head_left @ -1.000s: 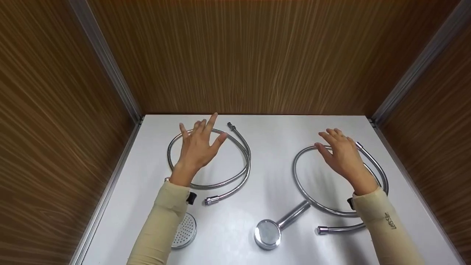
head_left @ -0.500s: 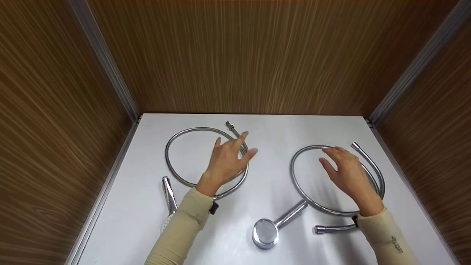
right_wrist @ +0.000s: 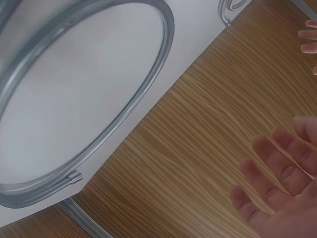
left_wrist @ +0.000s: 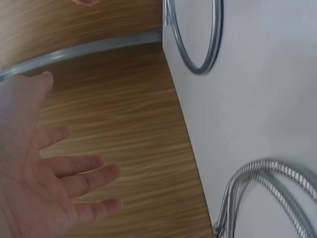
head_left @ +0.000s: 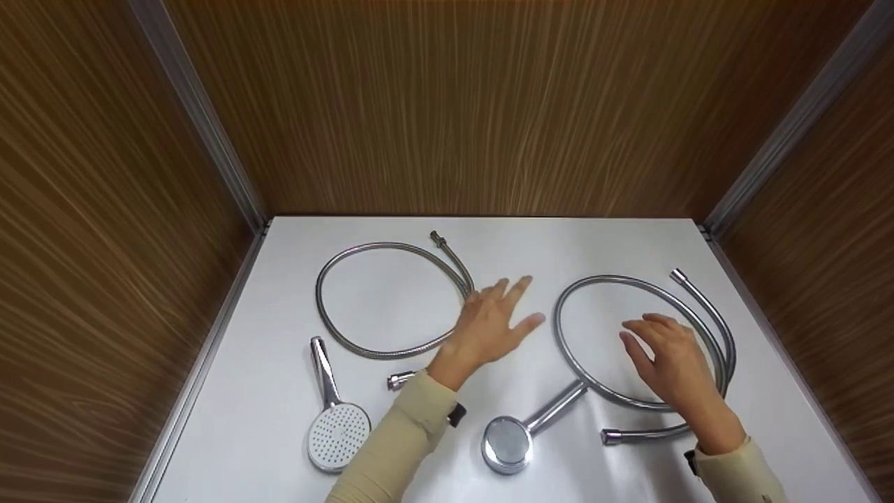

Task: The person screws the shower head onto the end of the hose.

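On the table (head_left: 279, 391), one coiled hose (head_left: 363, 293) lies far left, another hose (head_left: 628, 286) right; a shower head (head_left: 335, 426) sits near left, a second shower head (head_left: 513, 436) near centre.

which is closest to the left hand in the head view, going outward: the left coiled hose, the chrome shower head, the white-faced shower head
From the left hand:
1. Left coiled hose, right beside the fingers, on their left.
2. Chrome shower head, near edge, below the wrist.
3. White-faced shower head, near-left corner.

White table (head_left: 279, 293), two coiled hoses (head_left: 391, 300) (head_left: 642, 342), two shower heads (head_left: 339, 429) (head_left: 508, 441)
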The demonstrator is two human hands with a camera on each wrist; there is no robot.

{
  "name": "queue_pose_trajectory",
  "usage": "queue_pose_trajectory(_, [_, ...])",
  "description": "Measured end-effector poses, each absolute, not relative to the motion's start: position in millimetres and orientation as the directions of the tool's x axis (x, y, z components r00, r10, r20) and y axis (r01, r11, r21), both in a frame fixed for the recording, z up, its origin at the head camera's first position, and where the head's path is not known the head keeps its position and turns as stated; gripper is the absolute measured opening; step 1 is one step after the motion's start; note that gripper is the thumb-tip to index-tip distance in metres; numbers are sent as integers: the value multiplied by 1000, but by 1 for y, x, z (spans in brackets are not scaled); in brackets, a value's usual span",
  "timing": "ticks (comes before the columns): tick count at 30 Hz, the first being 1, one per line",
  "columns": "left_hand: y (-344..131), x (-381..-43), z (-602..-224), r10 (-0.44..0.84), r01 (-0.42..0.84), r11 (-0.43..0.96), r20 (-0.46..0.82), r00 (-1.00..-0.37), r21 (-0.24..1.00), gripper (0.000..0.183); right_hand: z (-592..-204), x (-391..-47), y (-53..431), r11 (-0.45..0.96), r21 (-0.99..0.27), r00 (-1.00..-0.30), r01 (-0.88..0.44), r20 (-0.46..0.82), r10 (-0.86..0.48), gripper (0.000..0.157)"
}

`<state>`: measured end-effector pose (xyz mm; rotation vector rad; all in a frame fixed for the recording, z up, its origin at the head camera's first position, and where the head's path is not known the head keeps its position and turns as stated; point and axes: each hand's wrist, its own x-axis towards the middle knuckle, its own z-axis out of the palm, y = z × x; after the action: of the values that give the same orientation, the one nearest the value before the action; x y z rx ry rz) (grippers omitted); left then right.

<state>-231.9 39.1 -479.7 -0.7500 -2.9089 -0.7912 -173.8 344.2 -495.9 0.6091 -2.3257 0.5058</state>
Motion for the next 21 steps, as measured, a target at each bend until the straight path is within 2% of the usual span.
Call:
queue_pose_trajectory(4, [66, -220, -492, 464, 450, 757, 93, -881, 474, 73, -504, -163, 348, 805, -200, -658, -559, 697, -283, 20])
queue_pose_trajectory(8, [91, -206, -509, 497, 476, 751, 83, -864, 457, 70, -512, -151, 352, 807, -210, -671, -552, 686, -280, 22])
queue_pose_trajectory(16, [113, -192, -533, 500, 523, 787, 160, -851, 326, 61, -530, -131, 353, 846, -272, -760, -458, 613, -215, 26])
queue_pose_trajectory(21, [117, -188, -541, 501, 517, 792, 139, -854, 326, 60, -541, -120, 354, 863, -313, -804, -398, 571, -164, 26])
